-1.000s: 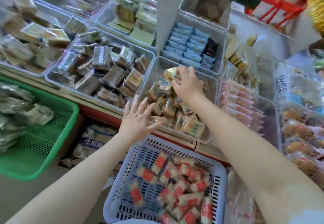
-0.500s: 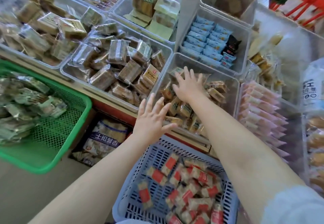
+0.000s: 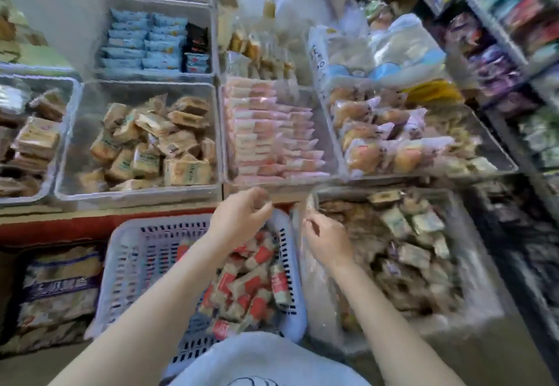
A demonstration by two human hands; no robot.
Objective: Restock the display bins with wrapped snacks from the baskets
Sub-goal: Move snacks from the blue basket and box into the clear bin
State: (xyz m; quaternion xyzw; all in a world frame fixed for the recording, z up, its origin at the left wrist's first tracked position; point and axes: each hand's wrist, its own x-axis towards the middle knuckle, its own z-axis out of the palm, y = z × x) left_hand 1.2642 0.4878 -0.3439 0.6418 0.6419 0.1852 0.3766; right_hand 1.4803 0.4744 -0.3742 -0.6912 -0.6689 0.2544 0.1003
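Far left bag (image 3: pixel 60 292): soft plastic sack sitting low beside the basket, showing a dark band with pale lettering too blurred to read.
Left bin (image 3: pixel 65 131): clear rigid plastic, only partly showing, holding brown and cream square packets.
Basket (image 3: pixel 133 252): pale lavender slotted plastic, sitting below the bench edge; red-and-tan wrapped snacks (image 3: pixel 251 282) are lying heaped toward its right side.
Middle bin (image 3: pixel 136 195): clear, rectangular, rounded rim; cream square packets (image 3: pixel 157 143) are lying loose inside, print unreadable.
Blue bin (image 3: pixel 208 10): clear, behind the middle bin, holding neat rows of light blue packets (image 3: pixel 142 43) with a few black ones at their right.
Left hand (image 3: pixel 240 214): hovering over the basket's far right corner, fingers curling inward; whether it is grasping anything, cannot tell.
Pink bin (image 3: pixel 335 155): clear, holding pink-and-cream packets (image 3: pixel 266 131) stacked in overlapping rows.
Right hand (image 3: pixel 328 240): fingers curling at the left wall of the low tub (image 3: pixel 484 304), seemingly pinching thin clear film; blur is hiding the grip.
Low tub contents: jumbled tan and pale green packets (image 3: pixel 402 246).
Right bin (image 3: pixel 499 165): clear, holding puffy orange-brown packets (image 3: pixel 366 134) with lilac ends.
Far right shelves (image 3: pixel 499 53): dark, carrying blurred purple and mixed-colour packs.
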